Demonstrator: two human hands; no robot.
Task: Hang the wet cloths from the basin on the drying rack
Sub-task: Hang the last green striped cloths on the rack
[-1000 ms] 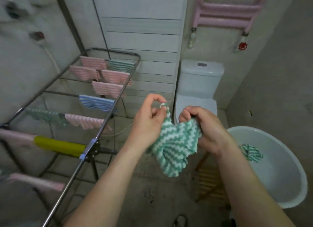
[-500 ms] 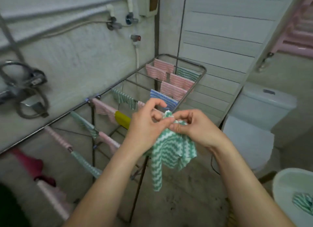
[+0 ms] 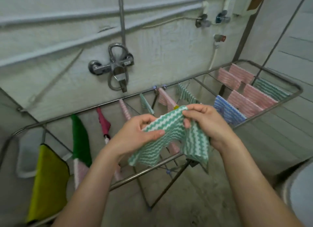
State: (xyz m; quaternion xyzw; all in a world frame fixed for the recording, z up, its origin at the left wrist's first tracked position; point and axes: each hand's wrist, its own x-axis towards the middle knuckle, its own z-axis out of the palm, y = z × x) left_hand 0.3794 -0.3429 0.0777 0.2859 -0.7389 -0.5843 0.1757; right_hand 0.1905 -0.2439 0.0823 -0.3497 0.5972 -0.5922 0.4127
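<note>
Bare forearms run to the left hand point(image 3: 136, 135) and right hand point(image 3: 209, 123); both hands have short, plain, neatly trimmed fingernails.

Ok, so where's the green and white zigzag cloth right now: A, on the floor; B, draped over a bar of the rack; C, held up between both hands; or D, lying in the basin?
C: the left hand and the right hand each pinch the top edge of the green and white zigzag cloth in their fingers, and it hangs from them in front of the metal drying rack.
</note>
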